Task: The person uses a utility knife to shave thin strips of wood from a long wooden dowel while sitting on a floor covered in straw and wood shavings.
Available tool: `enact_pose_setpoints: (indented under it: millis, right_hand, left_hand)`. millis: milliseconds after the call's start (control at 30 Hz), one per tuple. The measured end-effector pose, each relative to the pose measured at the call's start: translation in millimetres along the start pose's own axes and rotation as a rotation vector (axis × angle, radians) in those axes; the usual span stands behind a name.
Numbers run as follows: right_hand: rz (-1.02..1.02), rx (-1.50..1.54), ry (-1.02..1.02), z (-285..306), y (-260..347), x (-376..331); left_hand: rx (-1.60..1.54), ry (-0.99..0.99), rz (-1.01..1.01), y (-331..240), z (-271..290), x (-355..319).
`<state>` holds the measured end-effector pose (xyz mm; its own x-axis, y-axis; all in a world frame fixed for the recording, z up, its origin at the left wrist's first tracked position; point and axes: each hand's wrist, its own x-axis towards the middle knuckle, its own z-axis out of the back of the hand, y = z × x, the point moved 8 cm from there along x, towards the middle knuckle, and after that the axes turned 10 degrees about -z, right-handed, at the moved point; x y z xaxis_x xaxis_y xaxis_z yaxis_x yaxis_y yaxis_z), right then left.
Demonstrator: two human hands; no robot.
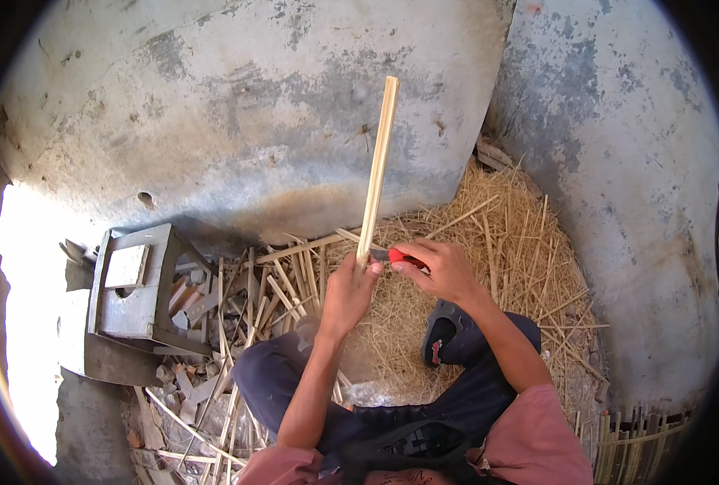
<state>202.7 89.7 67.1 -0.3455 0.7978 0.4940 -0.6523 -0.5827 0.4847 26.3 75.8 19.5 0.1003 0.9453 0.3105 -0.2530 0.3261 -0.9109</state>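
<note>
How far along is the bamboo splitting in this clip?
Done: cut strips and a heap of shavings lie on the floor. In hand: the left hand holds a bamboo strip upright while the right hand sets a red-handled knife against its lower end. Left: this strip appears mostly uncut.

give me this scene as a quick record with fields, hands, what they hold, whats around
left hand: left hand grips the lower end of a bamboo strip held upright
right hand: right hand holds a red-handled knife, blade against the strip near the left hand
ground: pile of straw-like shavings and loose bamboo splints
left side: small grey wooden stool
foot: dark sandal
backdrop: weathered grey wall
</note>
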Motion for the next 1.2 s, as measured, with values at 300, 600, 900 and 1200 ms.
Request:
enact_pose_setpoints:
  millis: [300, 600, 900, 1200]
  right_hand:
    - [-0.024, -0.047, 0.04, -0.4, 0.8, -0.5]
    - [0.015, -0.059, -0.033, -2.2, 12.2, -2.3]
    - [-0.031, -0.14, -0.047, -0.6, 22.9, -3.3]
    - [-0.054, -0.177, -0.063, 0.4, 22.9, -4.5]
  left_hand:
    - [-0.092, -0.008, 0.04, 2.6, -5.6, -1.5]
    - [0.029, -0.074, 0.003, 4.8, 0.6, -2.1]
    - [0.087, -0.131, -0.017, 9.3, 3.3, -2.2]
    - [0.154, -0.146, 0.013, 2.7, 3.9, -3.8]
